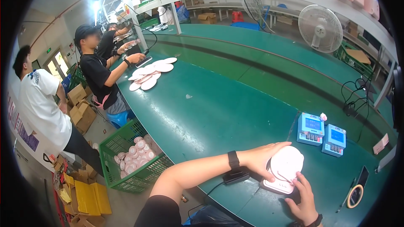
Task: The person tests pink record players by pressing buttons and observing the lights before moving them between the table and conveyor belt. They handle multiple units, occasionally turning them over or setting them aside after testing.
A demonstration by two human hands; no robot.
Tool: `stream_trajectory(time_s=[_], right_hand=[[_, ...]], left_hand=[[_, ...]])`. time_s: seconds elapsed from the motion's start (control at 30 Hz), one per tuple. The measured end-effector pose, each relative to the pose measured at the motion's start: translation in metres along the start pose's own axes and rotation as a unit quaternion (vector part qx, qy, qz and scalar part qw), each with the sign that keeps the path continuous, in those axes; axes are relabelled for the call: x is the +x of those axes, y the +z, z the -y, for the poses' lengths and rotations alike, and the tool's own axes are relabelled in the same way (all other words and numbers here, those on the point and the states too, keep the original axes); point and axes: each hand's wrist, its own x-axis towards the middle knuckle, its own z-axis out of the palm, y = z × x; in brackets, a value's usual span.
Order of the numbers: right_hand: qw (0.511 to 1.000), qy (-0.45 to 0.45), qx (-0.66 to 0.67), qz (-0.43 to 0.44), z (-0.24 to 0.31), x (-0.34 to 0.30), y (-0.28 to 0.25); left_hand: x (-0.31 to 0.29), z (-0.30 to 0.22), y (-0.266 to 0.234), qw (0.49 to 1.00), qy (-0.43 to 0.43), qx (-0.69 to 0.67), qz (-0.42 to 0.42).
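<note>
A pale pink device with a round disc head [288, 162] stands on the green table close in front of me. Its flat base [277, 186] carries a row of small buttons. My left hand [259, 159] holds it from the left side, thumb at the front and fingers reaching behind the disc. At the disc's lower right edge, the fingertips of my right hand [304, 201] touch it, with the thumb spread apart from the fingers. A black wristband [233, 161] circles my left wrist, and a dark adapter [236, 178] with a cable lies beneath it.
Two blue meter boxes [311, 129] stand beyond the device. A tape roll [354, 196] lies at right. Pink discs [148, 74] pile up near a seated co-worker [101, 69]. A green crate [113, 143] holds pink round parts on the floor. A fan [320, 28] hangs at the back.
</note>
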Motion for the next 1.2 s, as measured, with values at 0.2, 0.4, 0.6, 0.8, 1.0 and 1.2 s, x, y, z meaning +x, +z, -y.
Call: stream_trajectory(time_s=[0.2, 0.4, 0.6, 0.8, 1.0, 1.2], right_hand=[[1.000, -0.004, -0.006, -0.005, -0.001, 0.000, 0.001], [1.000, -0.001, -0.011, -0.004, -0.002, 0.000, 0.001], [1.000, 0.002, -0.008, -0.016, -0.003, -0.001, 0.003], [0.997, 0.014, -0.010, -0.070, 0.006, 0.009, 0.010], [0.997, 0.019, -0.004, -0.080, 0.007, 0.008, 0.012], [0.996, 0.029, 0.002, -0.086, -0.002, 0.004, 0.011]], left_hand=[[0.000, 0.000, 0.000, 1.000, 0.006, 0.014, -0.001], [0.001, 0.001, 0.000, 1.000, 0.007, 0.007, 0.004], [0.001, 0.000, -0.001, 1.000, 0.003, -0.002, 0.010], [0.002, 0.003, 0.001, 0.999, 0.031, 0.026, -0.007], [-0.036, -0.072, -0.072, 0.947, 0.177, 0.154, -0.221], [-0.114, -0.201, -0.037, 0.807, 0.432, -0.095, -0.390]])
